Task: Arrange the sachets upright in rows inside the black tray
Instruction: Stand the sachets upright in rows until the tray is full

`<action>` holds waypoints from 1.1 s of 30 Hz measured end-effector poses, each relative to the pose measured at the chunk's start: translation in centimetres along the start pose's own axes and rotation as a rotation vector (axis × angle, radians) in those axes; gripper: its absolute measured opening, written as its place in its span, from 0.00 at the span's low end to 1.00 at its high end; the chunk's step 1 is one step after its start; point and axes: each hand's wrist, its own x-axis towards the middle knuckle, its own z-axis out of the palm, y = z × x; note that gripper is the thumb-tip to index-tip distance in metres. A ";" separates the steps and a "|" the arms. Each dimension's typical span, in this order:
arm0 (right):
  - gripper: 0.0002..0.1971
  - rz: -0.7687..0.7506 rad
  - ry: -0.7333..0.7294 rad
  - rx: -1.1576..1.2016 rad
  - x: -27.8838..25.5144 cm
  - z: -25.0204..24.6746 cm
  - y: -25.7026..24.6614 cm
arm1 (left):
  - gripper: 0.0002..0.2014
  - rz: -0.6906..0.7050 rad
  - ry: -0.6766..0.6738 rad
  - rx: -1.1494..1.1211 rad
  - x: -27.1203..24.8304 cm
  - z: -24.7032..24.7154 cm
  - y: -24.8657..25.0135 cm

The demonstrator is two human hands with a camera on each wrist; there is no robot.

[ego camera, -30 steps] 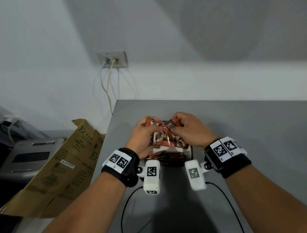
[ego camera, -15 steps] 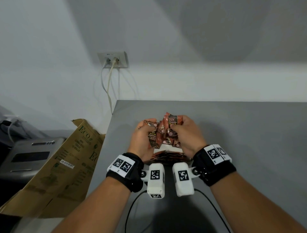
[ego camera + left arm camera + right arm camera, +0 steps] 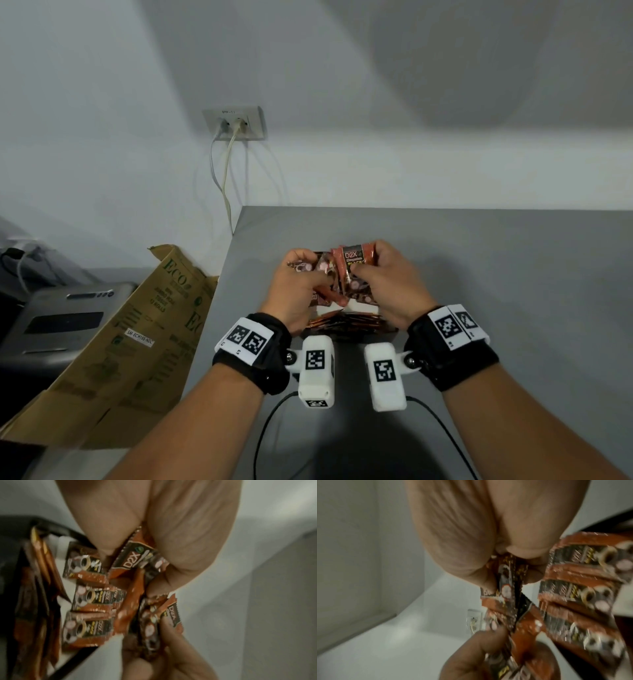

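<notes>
Both hands hold a bunch of orange-brown D2X sachets (image 3: 352,270) just above the black tray (image 3: 388,330), which they mostly hide. My left hand (image 3: 318,274) grips the left part of the bunch and my right hand (image 3: 368,265) pinches the sachets on the right. Under the hands, several sachets (image 3: 342,323) stand on edge in the tray. In the left wrist view, sachets (image 3: 87,600) lie face up inside the tray rim (image 3: 77,660), with upright ones (image 3: 39,561) beside them. The right wrist view shows my thumb and fingers (image 3: 462,561) pinching a sachet (image 3: 505,588).
The grey table (image 3: 496,291) ends at its left edge close to my left arm. A brown cardboard box (image 3: 120,342) and a grey machine (image 3: 61,318) sit beyond that edge. A wall socket (image 3: 236,123) with cables hangs above the table's back left corner.
Both hands came closer together and lifted the bunch of sachets, turning it more upright above the tray. The wrists drew in toward each other.
</notes>
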 end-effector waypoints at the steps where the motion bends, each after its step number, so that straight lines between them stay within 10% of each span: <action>1: 0.07 -0.048 -0.028 -0.110 0.1 -0.5 -0.4 | 0.22 0.014 -0.039 0.096 -0.1 -0.1 0.1; 5: 0.07 -0.158 -0.056 -0.231 0.3 -0.7 -1.3 | 0.14 0.090 -0.167 0.556 0.1 -0.4 0.2; 11: 0.09 0.115 0.024 0.448 0.0 0.0 0.3 | 0.14 -0.032 -0.005 0.114 0.2 -0.5 -0.4; 20: 0.10 0.141 0.048 0.540 0.3 -0.4 0.2 | 0.19 -0.224 -0.126 -0.216 0.1 -0.5 0.0; 29: 0.13 0.150 -0.186 0.485 -1.0 0.2 1.2 | 0.17 -0.011 -0.016 -0.118 0.5 0.2 -0.5; 33: 0.11 0.093 -0.073 0.298 -0.5 0.1 1.3 | 0.20 0.003 -0.020 0.078 0.5 -0.1 -0.3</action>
